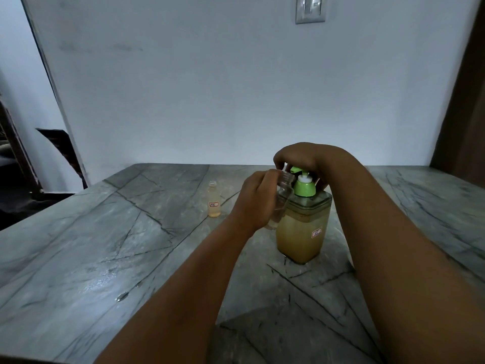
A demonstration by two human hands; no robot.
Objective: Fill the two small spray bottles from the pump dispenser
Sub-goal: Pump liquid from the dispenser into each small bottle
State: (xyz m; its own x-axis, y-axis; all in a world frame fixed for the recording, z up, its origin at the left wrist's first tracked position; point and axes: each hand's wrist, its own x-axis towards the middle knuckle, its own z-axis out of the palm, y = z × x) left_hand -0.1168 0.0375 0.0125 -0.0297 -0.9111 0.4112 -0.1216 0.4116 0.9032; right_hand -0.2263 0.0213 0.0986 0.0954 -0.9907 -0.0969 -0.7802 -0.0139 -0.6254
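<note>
Here the grey veined stone tabletop [110,264] fills the near ground, with both bare forearms reaching forward across it. Nearest of the objects is the square clear pump dispenser [301,227], standing upright right of centre, mostly full of cloudy yellowish liquid, with a small red-edged label on its front face and a green collar and pump head on top. The left hand [256,200] curls its fingers round a clear small spray bottle [282,198], uncapped and held up against the dispenser's left shoulder, its open mouth just beside the green nozzle. The right hand [301,158] arches over the pump head, fingers bent down onto it. Further back and to the left, well apart from the hands, a second small bottle [214,199] stands uncapped, holding pale yellow liquid and bearing a small label. Behind the table rises a plain pale wall with a light switch plate [311,9] at the top.
</note>
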